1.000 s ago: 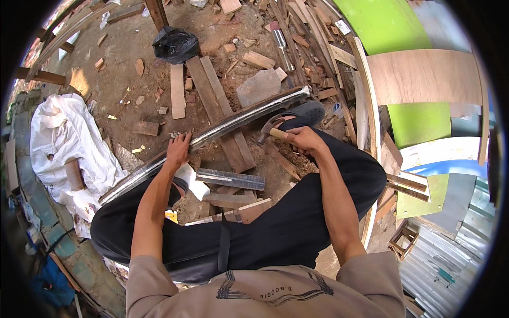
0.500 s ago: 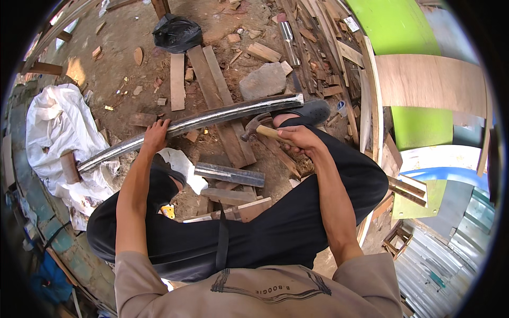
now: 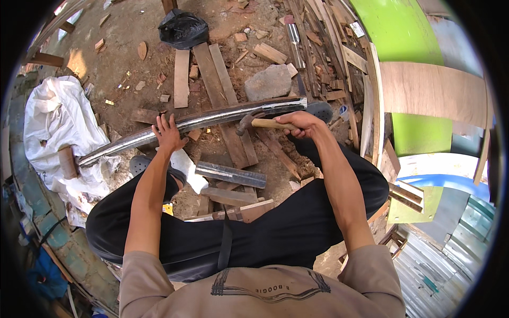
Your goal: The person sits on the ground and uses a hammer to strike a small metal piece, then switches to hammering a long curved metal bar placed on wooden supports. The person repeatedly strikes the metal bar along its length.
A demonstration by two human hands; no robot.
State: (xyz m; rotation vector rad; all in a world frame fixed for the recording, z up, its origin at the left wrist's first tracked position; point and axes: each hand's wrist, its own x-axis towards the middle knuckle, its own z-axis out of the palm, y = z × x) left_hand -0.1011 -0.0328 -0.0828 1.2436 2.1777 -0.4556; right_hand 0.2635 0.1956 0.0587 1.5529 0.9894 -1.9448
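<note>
Perhaps touching beam edge (image 3: 212, 119), hammer (image 3: 268, 124), open dirt (image 3: 124, 50)

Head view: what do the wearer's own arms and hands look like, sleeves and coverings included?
The left hand and right hand are ungloved, and no wristwatch shows. The forearms are bare. Plain, loose short sleeves in taupe cover the upper arms, part of a T-shirt with a dark print in front.

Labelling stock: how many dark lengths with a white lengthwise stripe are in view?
2. A long one beneath the spread left hand, its far end by the white sack; a short one nearer the body. Clutter may hide others.
</note>
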